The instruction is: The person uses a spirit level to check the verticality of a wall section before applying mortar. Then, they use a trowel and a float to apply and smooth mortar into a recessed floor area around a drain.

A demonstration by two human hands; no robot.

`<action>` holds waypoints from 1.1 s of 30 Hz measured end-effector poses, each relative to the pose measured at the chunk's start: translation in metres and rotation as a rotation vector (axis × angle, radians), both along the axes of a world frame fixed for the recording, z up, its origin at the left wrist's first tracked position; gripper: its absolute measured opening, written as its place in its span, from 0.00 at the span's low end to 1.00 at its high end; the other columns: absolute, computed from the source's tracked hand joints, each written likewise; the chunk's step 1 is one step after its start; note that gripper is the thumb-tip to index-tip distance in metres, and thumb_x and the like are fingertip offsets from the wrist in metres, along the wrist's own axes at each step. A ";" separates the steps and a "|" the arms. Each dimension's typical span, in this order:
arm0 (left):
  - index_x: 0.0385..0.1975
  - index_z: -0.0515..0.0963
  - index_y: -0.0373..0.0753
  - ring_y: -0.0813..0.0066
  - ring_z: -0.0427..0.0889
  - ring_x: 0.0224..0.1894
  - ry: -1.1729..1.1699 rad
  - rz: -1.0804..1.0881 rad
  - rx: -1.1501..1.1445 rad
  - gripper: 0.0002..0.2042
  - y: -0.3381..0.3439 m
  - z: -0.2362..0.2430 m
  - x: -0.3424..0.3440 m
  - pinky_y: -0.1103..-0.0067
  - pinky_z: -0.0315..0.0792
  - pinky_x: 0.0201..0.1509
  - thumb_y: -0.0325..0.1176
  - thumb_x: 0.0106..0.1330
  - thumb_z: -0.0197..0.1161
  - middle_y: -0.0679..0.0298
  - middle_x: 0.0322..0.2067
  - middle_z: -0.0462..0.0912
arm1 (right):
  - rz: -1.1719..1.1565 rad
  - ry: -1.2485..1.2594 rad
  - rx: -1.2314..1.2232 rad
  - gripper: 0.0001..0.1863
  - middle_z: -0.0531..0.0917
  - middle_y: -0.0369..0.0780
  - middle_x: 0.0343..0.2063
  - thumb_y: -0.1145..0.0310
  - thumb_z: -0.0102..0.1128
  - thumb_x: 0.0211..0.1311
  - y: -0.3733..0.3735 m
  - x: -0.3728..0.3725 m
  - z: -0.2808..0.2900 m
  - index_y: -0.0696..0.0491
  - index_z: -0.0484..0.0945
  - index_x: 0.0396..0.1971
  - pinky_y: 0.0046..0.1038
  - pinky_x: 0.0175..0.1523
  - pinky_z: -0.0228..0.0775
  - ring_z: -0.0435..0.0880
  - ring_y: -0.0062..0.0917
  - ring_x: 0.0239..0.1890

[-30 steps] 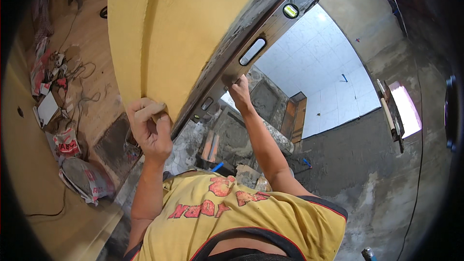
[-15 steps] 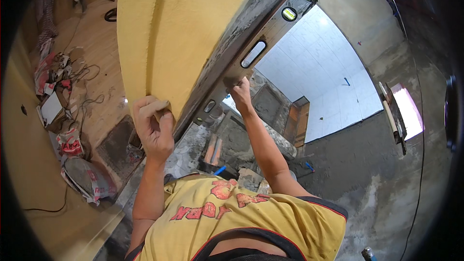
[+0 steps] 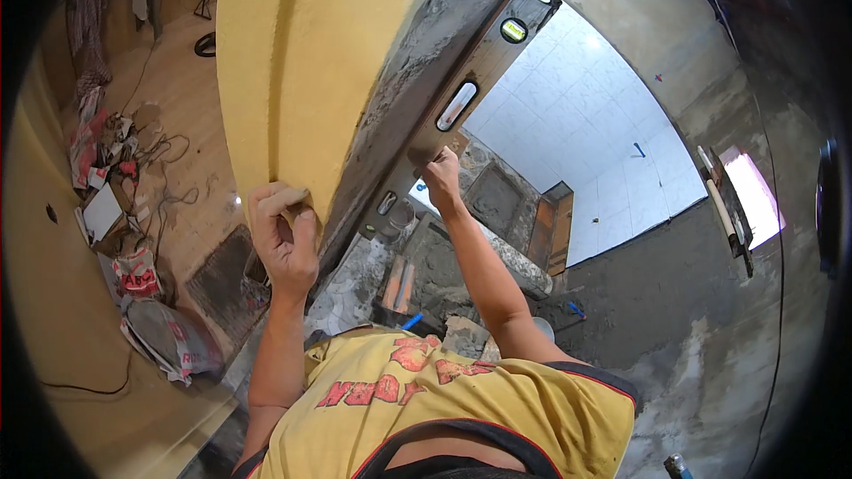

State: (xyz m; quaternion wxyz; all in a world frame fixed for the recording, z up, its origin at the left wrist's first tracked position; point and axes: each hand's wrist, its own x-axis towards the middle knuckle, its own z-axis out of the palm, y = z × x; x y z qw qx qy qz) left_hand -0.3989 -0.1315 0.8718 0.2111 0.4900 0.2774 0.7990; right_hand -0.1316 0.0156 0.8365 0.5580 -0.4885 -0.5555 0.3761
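Holding the spirit level [image 3: 429, 137], which slants from centre toward one o'clock, in a closed grip, the right hand [image 3: 441, 177] seemingly steadies it along the rough wall edge [image 3: 390, 98]; the left hand [image 3: 286, 238] curls at nine o'clock, its hold unclear.

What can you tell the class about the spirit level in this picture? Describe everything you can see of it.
The spirit level is a long, straight, brownish bar, apparently metal, with smears and a dark upper end. A round yellow-green vial sits near that end, with a long rounded slot below and a smaller one further down. It slants from upper right to lower left beside the rough grey wall edge; full contact is unclear. The right hand grips it around mid-length.
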 end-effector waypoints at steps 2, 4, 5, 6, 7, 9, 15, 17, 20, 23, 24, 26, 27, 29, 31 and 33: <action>0.40 0.75 0.34 0.77 0.69 0.37 0.017 0.001 -0.006 0.11 -0.001 0.005 0.001 0.82 0.65 0.43 0.18 0.58 0.54 0.60 0.39 0.69 | -0.008 -0.002 0.004 0.10 0.77 0.30 0.21 0.66 0.69 0.56 0.001 0.005 -0.002 0.54 0.79 0.32 0.20 0.22 0.62 0.73 0.13 0.19; 0.40 0.75 0.34 0.77 0.69 0.37 0.013 0.007 -0.018 0.11 -0.005 -0.001 0.001 0.81 0.66 0.42 0.18 0.58 0.54 0.60 0.40 0.69 | 0.026 0.007 0.024 0.10 0.77 0.30 0.22 0.66 0.69 0.57 0.003 0.004 -0.003 0.54 0.79 0.32 0.21 0.24 0.63 0.73 0.13 0.21; 0.39 0.75 0.34 0.75 0.71 0.35 -0.054 0.033 0.050 0.11 -0.010 -0.008 0.007 0.80 0.68 0.40 0.17 0.56 0.53 0.60 0.38 0.71 | 0.023 0.001 0.026 0.10 0.77 0.30 0.22 0.66 0.69 0.57 0.001 0.006 -0.003 0.54 0.79 0.32 0.21 0.24 0.63 0.73 0.13 0.21; 0.38 0.76 0.34 0.74 0.72 0.33 -0.108 0.067 0.121 0.12 -0.017 -0.010 0.015 0.78 0.69 0.37 0.17 0.55 0.53 0.59 0.36 0.72 | 0.030 -0.007 0.009 0.10 0.78 0.31 0.23 0.67 0.69 0.56 -0.001 0.011 -0.003 0.55 0.79 0.34 0.21 0.26 0.65 0.74 0.14 0.22; 0.37 0.77 0.34 0.71 0.73 0.32 0.075 0.019 0.193 0.12 -0.024 -0.004 0.020 0.77 0.70 0.36 0.17 0.54 0.53 0.58 0.34 0.74 | 0.029 -0.015 -0.004 0.11 0.79 0.31 0.25 0.68 0.69 0.56 -0.005 0.016 0.000 0.55 0.78 0.36 0.22 0.27 0.67 0.76 0.14 0.24; 0.37 0.79 0.34 0.68 0.76 0.30 0.287 -0.193 0.249 0.10 -0.028 0.009 0.041 0.76 0.71 0.35 0.20 0.56 0.55 0.57 0.32 0.78 | -0.003 0.002 0.074 0.10 0.81 0.33 0.28 0.70 0.66 0.57 -0.021 0.019 0.009 0.56 0.79 0.37 0.22 0.34 0.69 0.78 0.17 0.29; 0.58 0.66 0.35 0.51 0.74 0.51 0.390 -0.283 0.064 0.27 0.036 0.059 0.147 0.67 0.69 0.55 0.31 0.59 0.65 0.47 0.49 0.73 | 0.068 0.287 0.035 0.12 0.84 0.36 0.35 0.77 0.60 0.55 -0.080 0.060 -0.018 0.58 0.80 0.40 0.23 0.46 0.72 0.82 0.21 0.40; 0.71 0.46 0.38 0.43 0.64 0.63 0.430 -0.278 0.026 0.46 0.073 0.077 0.172 0.64 0.64 0.63 0.39 0.57 0.69 0.38 0.63 0.57 | 0.221 0.034 -0.152 0.13 0.84 0.35 0.36 0.78 0.59 0.52 -0.104 0.068 -0.029 0.58 0.80 0.40 0.22 0.46 0.72 0.81 0.20 0.40; 0.70 0.50 0.36 0.55 0.78 0.52 0.386 -0.436 0.037 0.43 0.081 0.132 0.179 0.69 0.72 0.54 0.40 0.59 0.69 0.43 0.51 0.74 | 0.195 -0.050 -0.222 0.15 0.84 0.35 0.37 0.77 0.61 0.49 -0.144 0.056 -0.015 0.57 0.80 0.40 0.23 0.45 0.72 0.81 0.19 0.39; 0.67 0.56 0.36 0.68 0.85 0.35 0.201 -0.545 0.155 0.35 0.094 0.164 0.194 0.74 0.76 0.44 0.39 0.63 0.65 0.55 0.32 0.85 | 0.303 -0.112 -0.245 0.15 0.85 0.36 0.37 0.75 0.63 0.50 -0.163 0.058 -0.017 0.55 0.81 0.41 0.24 0.44 0.73 0.82 0.20 0.39; 0.64 0.64 0.39 0.70 0.85 0.35 0.328 -0.345 0.192 0.29 0.091 0.180 0.198 0.75 0.76 0.42 0.40 0.66 0.62 0.56 0.33 0.84 | 0.304 -0.130 -0.252 0.15 0.85 0.36 0.37 0.75 0.64 0.50 -0.166 0.059 -0.020 0.55 0.81 0.40 0.24 0.44 0.73 0.82 0.20 0.39; 0.57 0.74 0.38 0.73 0.85 0.39 0.398 -0.528 0.152 0.21 0.121 0.195 0.214 0.78 0.77 0.41 0.45 0.73 0.52 0.56 0.35 0.84 | 0.322 -0.198 -0.273 0.15 0.85 0.34 0.34 0.75 0.64 0.48 -0.169 0.065 -0.024 0.55 0.81 0.40 0.24 0.43 0.74 0.82 0.20 0.38; 0.53 0.77 0.36 0.74 0.86 0.32 0.403 -0.502 0.183 0.21 0.132 0.203 0.223 0.79 0.77 0.37 0.46 0.74 0.48 0.56 0.32 0.85 | 0.303 -0.148 -0.257 0.14 0.85 0.35 0.32 0.76 0.62 0.50 -0.170 0.068 -0.020 0.56 0.80 0.39 0.24 0.41 0.74 0.82 0.20 0.37; 0.50 0.75 0.33 0.57 0.84 0.39 0.386 -0.556 0.143 0.23 0.137 0.224 0.238 0.67 0.76 0.44 0.48 0.74 0.44 0.45 0.36 0.83 | 0.188 -0.125 -0.107 0.10 0.85 0.37 0.32 0.69 0.64 0.54 -0.167 0.082 -0.022 0.58 0.82 0.34 0.24 0.36 0.74 0.82 0.20 0.33; 0.43 0.78 0.30 0.49 0.83 0.37 0.320 -0.436 0.246 0.27 0.181 0.243 0.250 0.60 0.76 0.43 0.51 0.74 0.42 0.41 0.32 0.82 | 0.153 0.223 0.010 0.13 0.84 0.38 0.29 0.62 0.61 0.60 -0.160 0.095 -0.022 0.58 0.80 0.35 0.22 0.33 0.73 0.83 0.19 0.31; 0.36 0.79 0.28 0.46 0.82 0.38 0.379 0.188 0.229 0.29 0.217 0.260 0.261 0.59 0.75 0.42 0.51 0.75 0.38 0.39 0.32 0.81 | -0.126 0.241 0.125 0.17 0.79 0.35 0.23 0.57 0.56 0.65 -0.164 0.069 0.026 0.58 0.79 0.37 0.21 0.29 0.69 0.78 0.15 0.26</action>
